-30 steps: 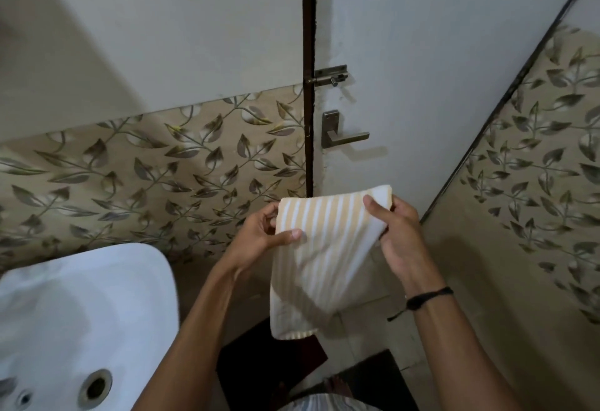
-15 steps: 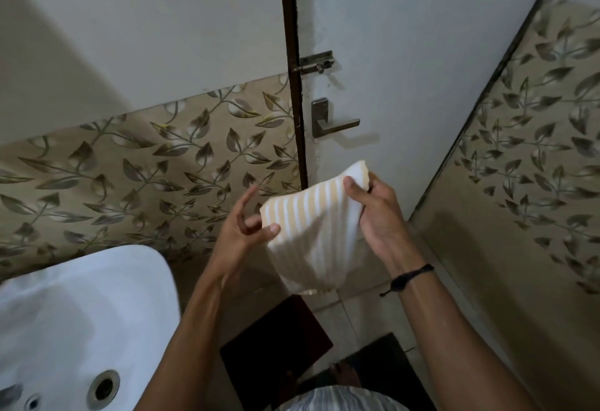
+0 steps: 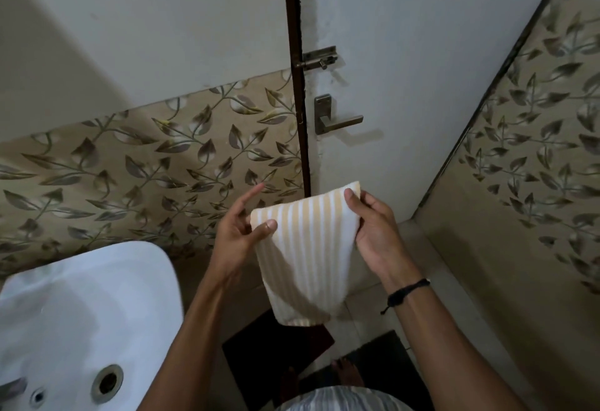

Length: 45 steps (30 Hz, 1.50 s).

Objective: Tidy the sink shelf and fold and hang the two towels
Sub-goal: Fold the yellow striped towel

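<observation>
Pinched towel [image 3: 305, 248] by top corners: left hand [image 3: 235, 232] thumb-to-fingers, forefinger straight; right hand [image 3: 373, 232] curled round the edge. Hung limp below both; seemed soft, light, best gripped at corners.

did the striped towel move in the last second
Yes, leftward. The dark door-frame strip now meets the top edge of the striped towel near its middle; a second ago, nearer its left corner.
</observation>
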Each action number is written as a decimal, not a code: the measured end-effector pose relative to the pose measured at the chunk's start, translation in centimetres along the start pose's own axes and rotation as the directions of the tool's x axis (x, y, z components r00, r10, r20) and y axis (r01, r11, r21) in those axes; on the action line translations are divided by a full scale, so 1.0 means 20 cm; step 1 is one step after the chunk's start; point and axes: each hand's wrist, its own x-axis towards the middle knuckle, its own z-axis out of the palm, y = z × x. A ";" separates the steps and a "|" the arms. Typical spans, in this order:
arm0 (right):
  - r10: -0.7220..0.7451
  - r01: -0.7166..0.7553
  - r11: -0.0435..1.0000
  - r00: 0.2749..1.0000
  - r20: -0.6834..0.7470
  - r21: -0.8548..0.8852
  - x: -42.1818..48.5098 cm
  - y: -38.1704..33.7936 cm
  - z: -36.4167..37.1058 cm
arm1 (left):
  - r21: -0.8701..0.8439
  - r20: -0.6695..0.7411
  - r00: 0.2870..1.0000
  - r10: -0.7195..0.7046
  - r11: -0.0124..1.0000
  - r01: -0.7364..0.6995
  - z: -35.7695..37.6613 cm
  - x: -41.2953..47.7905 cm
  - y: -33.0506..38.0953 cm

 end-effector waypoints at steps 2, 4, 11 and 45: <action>0.000 0.004 0.997 0.999 0.054 -0.077 -0.02 0.01 -0.01 | -0.099 -0.087 0.996 0.030 0.994 -0.038 0.02 -0.01 0.01; 0.028 -0.011 0.977 0.997 0.075 -0.212 -0.06 0.06 -0.03 | -0.207 -0.146 0.989 0.007 0.978 -0.037 0.04 0.01 0.02; 0.009 -0.010 0.986 1.000 -0.004 -0.166 -0.06 0.10 0.03 | -0.009 0.006 0.997 -0.071 0.997 0.071 -0.05 0.00 -0.04; -0.001 -0.021 0.998 0.938 0.347 0.059 -0.01 0.02 -0.11 | -0.222 -0.091 0.988 0.122 0.965 -0.139 0.02 0.06 0.06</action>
